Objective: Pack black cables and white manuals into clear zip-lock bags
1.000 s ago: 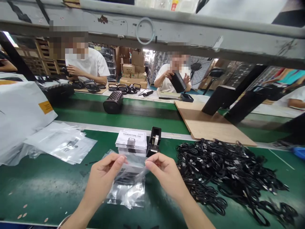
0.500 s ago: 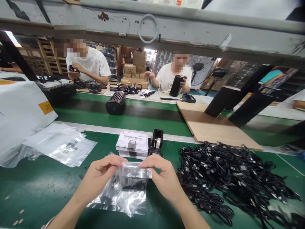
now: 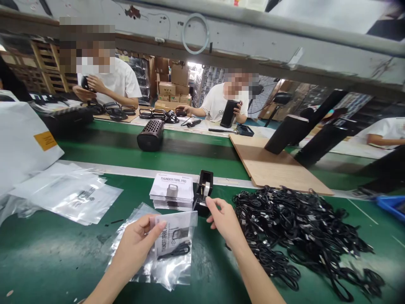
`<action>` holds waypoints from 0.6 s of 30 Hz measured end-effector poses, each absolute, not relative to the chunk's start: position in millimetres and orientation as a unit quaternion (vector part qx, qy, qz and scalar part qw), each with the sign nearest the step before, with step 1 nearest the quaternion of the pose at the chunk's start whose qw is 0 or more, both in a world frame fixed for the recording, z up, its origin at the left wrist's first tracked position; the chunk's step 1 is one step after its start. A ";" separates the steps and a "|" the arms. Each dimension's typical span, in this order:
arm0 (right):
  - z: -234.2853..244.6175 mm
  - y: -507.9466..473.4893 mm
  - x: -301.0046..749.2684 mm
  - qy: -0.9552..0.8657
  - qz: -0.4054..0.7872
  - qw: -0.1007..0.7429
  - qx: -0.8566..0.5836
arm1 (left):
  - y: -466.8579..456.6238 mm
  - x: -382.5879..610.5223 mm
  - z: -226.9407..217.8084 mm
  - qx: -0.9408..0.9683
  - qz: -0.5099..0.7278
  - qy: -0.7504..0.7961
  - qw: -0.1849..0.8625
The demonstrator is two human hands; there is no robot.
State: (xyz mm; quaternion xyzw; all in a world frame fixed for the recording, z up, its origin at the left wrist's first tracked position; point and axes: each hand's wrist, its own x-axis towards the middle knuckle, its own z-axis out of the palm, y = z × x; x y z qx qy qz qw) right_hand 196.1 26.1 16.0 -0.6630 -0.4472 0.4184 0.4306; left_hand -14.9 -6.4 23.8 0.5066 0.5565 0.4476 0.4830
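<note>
Head view: a clear bag holding a leaflet and black cable is over other bags on the green table, its upper left pinched by the left hand. It looks light, limp and slippery, best held where the leaflet stiffens it. The right hand, fingers curled, is at the tape dispenser; whether it grips anything, I cannot tell. Booklets lie just left, piled cables right.

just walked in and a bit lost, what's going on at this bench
The person's left hand holds a clear bag with a printed leaflet and a black cable inside. The right hand is at the tape dispenser, beside a stack of booklets. A pile of black cables lies to the right, more bags to the left.
</note>
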 end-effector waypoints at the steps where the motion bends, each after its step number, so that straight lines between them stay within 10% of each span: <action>1: 15.3 30.3 195.3 -0.440 0.439 0.427 -0.656 | -6.8 -15.4 22.7 0.506 0.454 0.557 0.477; 8: 26.3 26.6 198.3 -0.400 0.508 0.453 -0.614 | -9.8 -15.3 19.5 0.462 0.480 0.551 0.503; 18: 3.6 -17.0 184.6 -0.529 0.278 0.467 -0.652 | -9.1 -12.9 8.6 0.454 0.483 0.524 0.534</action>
